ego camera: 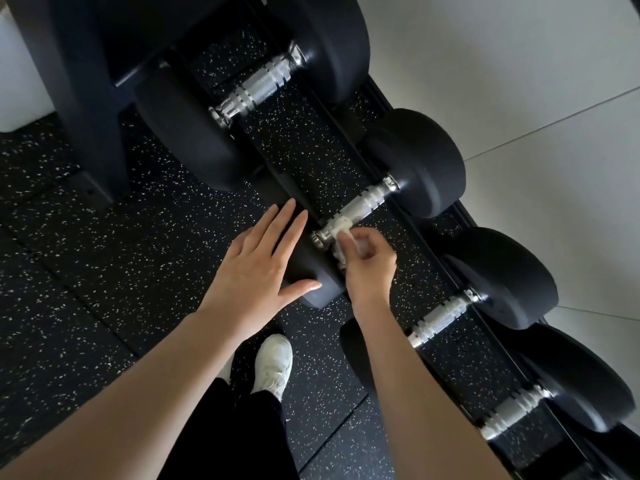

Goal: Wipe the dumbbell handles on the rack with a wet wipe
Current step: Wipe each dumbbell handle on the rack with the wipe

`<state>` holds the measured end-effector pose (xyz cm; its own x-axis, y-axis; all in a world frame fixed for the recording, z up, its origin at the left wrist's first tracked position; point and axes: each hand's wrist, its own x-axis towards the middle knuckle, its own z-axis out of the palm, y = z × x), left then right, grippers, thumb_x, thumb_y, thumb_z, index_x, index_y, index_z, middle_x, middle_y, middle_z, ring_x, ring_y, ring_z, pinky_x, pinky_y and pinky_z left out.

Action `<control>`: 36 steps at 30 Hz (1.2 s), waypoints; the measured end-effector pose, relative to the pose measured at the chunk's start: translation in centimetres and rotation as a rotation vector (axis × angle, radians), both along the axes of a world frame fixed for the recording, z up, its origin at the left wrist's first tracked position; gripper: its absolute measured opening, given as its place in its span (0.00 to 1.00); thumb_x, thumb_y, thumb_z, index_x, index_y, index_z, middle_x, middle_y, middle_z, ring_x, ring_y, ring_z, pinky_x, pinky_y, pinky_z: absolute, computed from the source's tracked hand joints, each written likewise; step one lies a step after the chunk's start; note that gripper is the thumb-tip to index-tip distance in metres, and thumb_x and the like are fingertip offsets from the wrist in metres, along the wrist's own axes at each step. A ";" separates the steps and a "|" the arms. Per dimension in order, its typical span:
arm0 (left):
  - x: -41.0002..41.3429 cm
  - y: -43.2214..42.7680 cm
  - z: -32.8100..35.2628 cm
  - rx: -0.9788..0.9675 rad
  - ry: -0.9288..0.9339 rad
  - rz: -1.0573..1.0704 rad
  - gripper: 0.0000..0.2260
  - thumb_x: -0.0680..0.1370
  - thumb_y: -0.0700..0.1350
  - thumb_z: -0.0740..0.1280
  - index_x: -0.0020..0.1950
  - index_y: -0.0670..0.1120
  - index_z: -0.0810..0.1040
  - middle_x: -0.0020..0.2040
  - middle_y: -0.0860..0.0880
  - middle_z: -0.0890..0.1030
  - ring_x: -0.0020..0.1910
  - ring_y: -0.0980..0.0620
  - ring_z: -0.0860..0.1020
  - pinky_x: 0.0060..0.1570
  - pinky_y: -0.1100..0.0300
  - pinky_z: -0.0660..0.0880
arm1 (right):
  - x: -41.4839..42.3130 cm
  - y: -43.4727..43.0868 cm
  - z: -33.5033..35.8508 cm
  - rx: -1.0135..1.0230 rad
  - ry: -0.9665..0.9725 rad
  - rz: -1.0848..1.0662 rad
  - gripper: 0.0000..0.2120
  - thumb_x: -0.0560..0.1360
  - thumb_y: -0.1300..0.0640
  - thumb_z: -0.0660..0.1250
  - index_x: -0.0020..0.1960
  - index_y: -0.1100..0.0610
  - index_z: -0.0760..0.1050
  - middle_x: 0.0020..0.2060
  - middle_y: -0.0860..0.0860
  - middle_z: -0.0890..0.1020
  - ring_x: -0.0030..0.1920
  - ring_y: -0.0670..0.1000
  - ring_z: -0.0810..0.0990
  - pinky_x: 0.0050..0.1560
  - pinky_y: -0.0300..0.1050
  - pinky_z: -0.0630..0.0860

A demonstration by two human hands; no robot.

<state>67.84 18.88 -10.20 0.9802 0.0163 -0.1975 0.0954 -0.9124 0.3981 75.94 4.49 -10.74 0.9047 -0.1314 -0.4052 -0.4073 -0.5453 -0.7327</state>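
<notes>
Several black dumbbells with chrome handles lie across a dark rack (pixel 460 216) that runs from upper left to lower right. My right hand (pixel 367 265) pinches a white wet wipe (pixel 341 228) against the near end of the second dumbbell's handle (pixel 363 206). My left hand (pixel 256 261) lies flat, fingers straight, on that dumbbell's near black head (pixel 311 271). The largest dumbbell's handle (pixel 259 86) is above it. Two more handles, a third handle (pixel 441 317) and a fourth handle (pixel 516 410), follow at the lower right.
Speckled black rubber flooring (pixel 104 271) covers the ground on the left and under the rack. A white wall (pixel 519 81) stands behind the rack. My white shoe (pixel 273 365) and dark trouser leg are below. A black rack upright (pixel 86 116) rises at upper left.
</notes>
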 end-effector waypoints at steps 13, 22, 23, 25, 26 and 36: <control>0.0 0.0 -0.1 -0.054 -0.006 0.016 0.38 0.73 0.68 0.51 0.76 0.47 0.55 0.77 0.49 0.55 0.76 0.49 0.55 0.64 0.45 0.67 | 0.7 -0.3 0.4 -0.087 -0.044 0.150 0.05 0.71 0.58 0.72 0.41 0.56 0.76 0.33 0.46 0.74 0.33 0.40 0.71 0.30 0.24 0.67; 0.0 0.2 0.0 -0.073 -0.007 0.006 0.38 0.73 0.68 0.52 0.76 0.46 0.57 0.77 0.48 0.57 0.75 0.48 0.56 0.62 0.45 0.69 | 0.8 -0.6 -0.4 0.061 -0.015 -0.147 0.03 0.73 0.61 0.69 0.46 0.56 0.78 0.38 0.48 0.80 0.38 0.43 0.78 0.36 0.29 0.72; 0.1 0.2 0.0 -0.070 -0.009 0.001 0.38 0.73 0.68 0.53 0.76 0.46 0.58 0.77 0.48 0.57 0.75 0.48 0.56 0.62 0.45 0.69 | 1.4 -0.6 -0.4 0.103 -0.007 -0.223 0.05 0.74 0.62 0.69 0.49 0.58 0.78 0.41 0.49 0.81 0.42 0.44 0.80 0.39 0.31 0.75; 0.0 0.3 0.2 -0.073 -0.008 -0.004 0.37 0.74 0.68 0.55 0.76 0.46 0.58 0.77 0.48 0.57 0.75 0.48 0.56 0.63 0.45 0.69 | 2.8 -0.6 -0.5 0.208 0.014 -0.372 0.05 0.73 0.62 0.69 0.49 0.58 0.78 0.44 0.50 0.82 0.46 0.47 0.82 0.44 0.36 0.78; 0.0 0.3 0.2 -0.078 -0.004 -0.001 0.37 0.73 0.67 0.56 0.76 0.46 0.57 0.77 0.48 0.56 0.75 0.48 0.55 0.63 0.46 0.68 | 3.6 -0.5 -0.4 0.276 0.017 -0.444 0.04 0.73 0.63 0.70 0.48 0.57 0.78 0.45 0.51 0.82 0.47 0.49 0.82 0.46 0.38 0.78; 0.1 0.3 0.3 -0.126 0.008 0.020 0.38 0.72 0.66 0.59 0.76 0.47 0.58 0.77 0.49 0.57 0.75 0.49 0.55 0.64 0.44 0.65 | 3.8 0.1 0.0 0.442 0.042 -0.552 0.07 0.72 0.69 0.67 0.41 0.58 0.75 0.42 0.52 0.81 0.44 0.50 0.82 0.47 0.40 0.79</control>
